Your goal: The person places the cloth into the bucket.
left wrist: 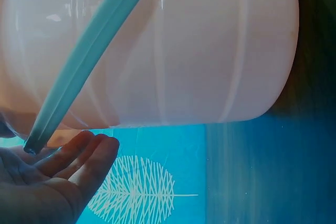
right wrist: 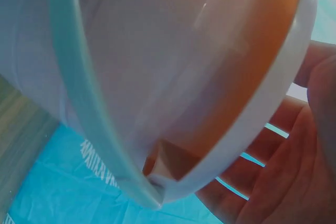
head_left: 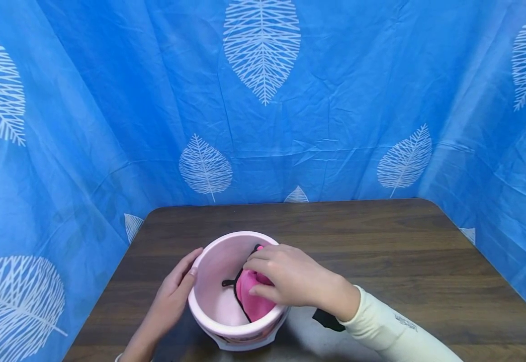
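A pale pink bucket (head_left: 204, 311) stands upright near the front of the table. My left hand (head_left: 172, 291) holds its left rim, thumb over the edge and fingers along the outside. Inside, against the right wall, is a pink fabric item (head_left: 251, 296) with black edging and a small black loop. My right hand (head_left: 285, 274) reaches over the right rim and grips that fabric with thumb and fingers, covering part of it. The bucket's pale handle (left wrist: 89, 51) hangs slanting across the outer wall in the left wrist view. In the right wrist view the rim hides my fingertips.
The dark wood-grain table (head_left: 380, 251) stretches behind the bucket and to its right. A blue curtain (head_left: 326, 115) with white leaf prints encloses the back and both sides. A small black object (head_left: 328, 320) shows beneath my right wrist.
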Available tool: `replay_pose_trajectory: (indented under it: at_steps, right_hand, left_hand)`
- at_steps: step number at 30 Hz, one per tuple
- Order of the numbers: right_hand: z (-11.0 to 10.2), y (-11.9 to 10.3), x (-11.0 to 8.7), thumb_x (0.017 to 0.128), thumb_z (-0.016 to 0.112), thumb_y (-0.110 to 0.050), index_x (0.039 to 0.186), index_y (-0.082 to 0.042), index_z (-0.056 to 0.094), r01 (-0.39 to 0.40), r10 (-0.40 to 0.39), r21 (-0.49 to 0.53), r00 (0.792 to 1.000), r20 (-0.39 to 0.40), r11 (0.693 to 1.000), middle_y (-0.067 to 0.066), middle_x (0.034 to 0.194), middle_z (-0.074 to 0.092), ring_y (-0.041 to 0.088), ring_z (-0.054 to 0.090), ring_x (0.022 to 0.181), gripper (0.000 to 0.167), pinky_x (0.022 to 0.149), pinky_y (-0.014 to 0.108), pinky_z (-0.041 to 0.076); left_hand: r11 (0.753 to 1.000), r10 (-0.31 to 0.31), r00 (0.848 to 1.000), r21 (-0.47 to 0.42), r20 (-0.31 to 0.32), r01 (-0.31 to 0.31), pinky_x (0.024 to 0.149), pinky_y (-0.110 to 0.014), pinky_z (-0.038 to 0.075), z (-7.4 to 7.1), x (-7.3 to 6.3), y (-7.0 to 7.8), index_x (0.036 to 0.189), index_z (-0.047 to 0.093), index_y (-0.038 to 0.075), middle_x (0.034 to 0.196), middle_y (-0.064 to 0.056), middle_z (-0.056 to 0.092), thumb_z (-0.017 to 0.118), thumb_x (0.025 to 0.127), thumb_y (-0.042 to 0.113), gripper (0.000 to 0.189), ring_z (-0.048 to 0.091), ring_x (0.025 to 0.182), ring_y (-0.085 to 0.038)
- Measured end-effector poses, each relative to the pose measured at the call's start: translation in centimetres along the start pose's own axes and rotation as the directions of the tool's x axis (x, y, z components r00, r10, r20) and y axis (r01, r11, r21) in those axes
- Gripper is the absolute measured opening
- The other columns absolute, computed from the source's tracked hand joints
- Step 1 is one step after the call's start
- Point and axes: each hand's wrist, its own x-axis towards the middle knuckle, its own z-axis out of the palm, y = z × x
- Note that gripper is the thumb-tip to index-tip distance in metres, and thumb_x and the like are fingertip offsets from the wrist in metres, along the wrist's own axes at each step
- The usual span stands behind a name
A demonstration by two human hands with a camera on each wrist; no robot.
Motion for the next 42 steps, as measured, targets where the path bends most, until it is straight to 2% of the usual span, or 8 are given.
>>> replay_pose_trajectory:
  at_steps: [8, 16, 24, 34, 42]
  right_hand:
    - [-0.2, 0.6, -0.6, 0.093, 0.073, -0.031, 0.115, -0.014, 0.073, -0.003, 0.004, 0.013, 0.997, -0.078, 1.000, -0.004, 0.111, 0.070, 0.013, 0.064, 0.107, 0.028, 0.097, 0.033, 0.053]
    - [-0.7, 1.0, -1.2, 0.093, 0.073, -0.032, 0.122, -0.016, 0.072, -0.086, 0.088, 0.053, 0.995, -0.037, 0.995, -0.002, 0.123, 0.069, 0.017, 0.061, 0.119, 0.033, 0.104, 0.038, 0.050]
    - [-0.6, 1.6, -1.7, 0.092, 0.074, -0.029, 0.121, -0.013, 0.073, -0.056, 0.059, 0.034, 0.992, -0.109, 0.998, 0.001, 0.122, 0.070, 0.018, 0.063, 0.117, 0.033, 0.102, 0.037, 0.051]
    - [-0.8, 2.0, -2.5, 0.091, 0.076, -0.028, 0.126, -0.011, 0.072, -0.111, 0.115, 0.048, 0.988, -0.099, 0.993, 0.003, 0.124, 0.069, 0.021, 0.063, 0.119, 0.039, 0.104, 0.041, 0.051]
    - [-0.6, 2.3, -3.0, 0.092, 0.075, -0.030, 0.124, -0.011, 0.072, -0.087, 0.091, 0.035, 0.985, -0.147, 0.996, 0.003, 0.125, 0.069, 0.022, 0.062, 0.120, 0.037, 0.104, 0.042, 0.050]
  left_hand:
    - [1.000, -0.004, 1.000, 0.002, 0.004, 0.004, 0.110, -0.043, 0.037, -0.2, 0.1, 0.0, 0.152, 0.041, 0.004, 0.155, -0.019, 0.043, 0.043, 0.110, 0.019, 0.045, 0.040, 0.143, -0.036]
    - [1.000, -0.018, 1.000, 0.005, 0.003, 0.018, 0.108, -0.045, 0.040, -0.4, 0.2, 0.0, 0.152, 0.041, 0.004, 0.155, -0.019, 0.044, 0.043, 0.110, 0.021, 0.046, 0.042, 0.142, -0.037]
    - [1.000, -0.011, 1.000, 0.016, 0.011, 0.010, 0.109, -0.046, 0.040, -0.5, 0.2, 0.0, 0.152, 0.041, 0.004, 0.154, -0.018, 0.045, 0.043, 0.110, 0.022, 0.046, 0.043, 0.141, -0.037]
    - [0.999, -0.014, 1.000, 0.041, 0.007, 0.013, 0.109, -0.047, 0.040, -0.6, 0.1, 0.4, 0.152, 0.042, 0.005, 0.153, -0.018, 0.046, 0.043, 0.110, 0.023, 0.046, 0.044, 0.141, -0.037]
    - [0.999, -0.005, 1.000, 0.051, 0.010, 0.005, 0.109, -0.047, 0.041, -0.7, 0.1, 0.5, 0.153, 0.041, 0.006, 0.153, -0.018, 0.046, 0.044, 0.110, 0.023, 0.046, 0.044, 0.141, -0.037]
